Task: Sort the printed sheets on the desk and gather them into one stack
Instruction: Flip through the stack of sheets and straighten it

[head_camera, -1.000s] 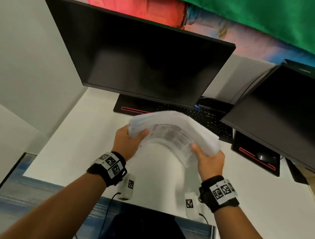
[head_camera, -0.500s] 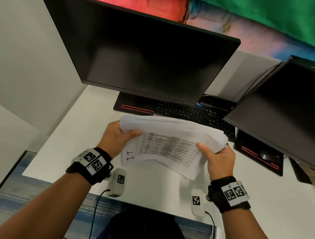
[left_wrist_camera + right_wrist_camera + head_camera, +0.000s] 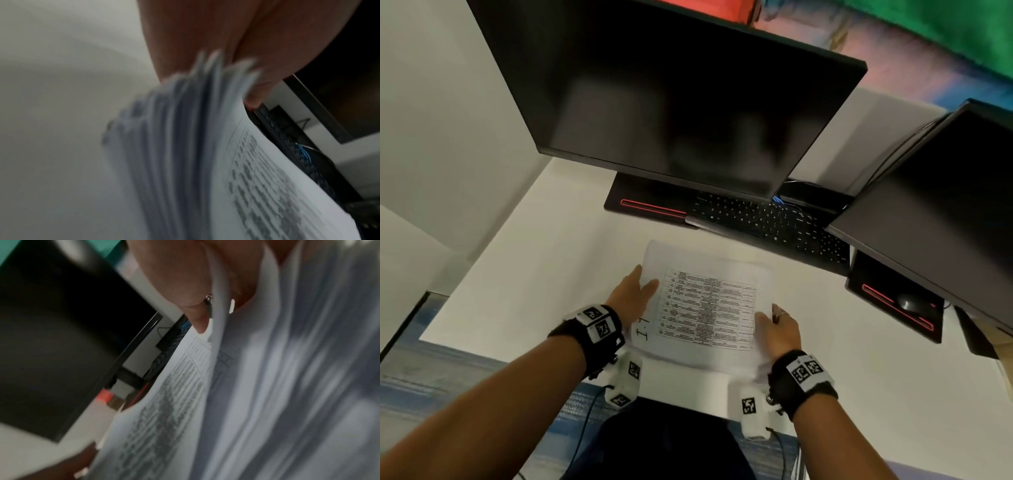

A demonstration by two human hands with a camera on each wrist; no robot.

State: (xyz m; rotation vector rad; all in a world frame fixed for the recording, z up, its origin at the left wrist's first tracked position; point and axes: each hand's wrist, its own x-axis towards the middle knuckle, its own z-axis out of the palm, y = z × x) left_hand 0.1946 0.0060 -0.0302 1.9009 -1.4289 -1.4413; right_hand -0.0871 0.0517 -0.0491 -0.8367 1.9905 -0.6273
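Both hands grip the stack of sheets (image 3: 705, 308): left hand (image 3: 631, 296) at its left edge, right hand (image 3: 777, 329) at its right edge. A keyboard (image 3: 767, 222) lies beyond the stack.

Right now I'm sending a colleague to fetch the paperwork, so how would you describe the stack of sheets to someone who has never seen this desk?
On the white desk, look in front of the big dark monitor and black keyboard. The stack of sheets sits there between the left hand and right hand. It is the only white paper, with a printed table on its top page.
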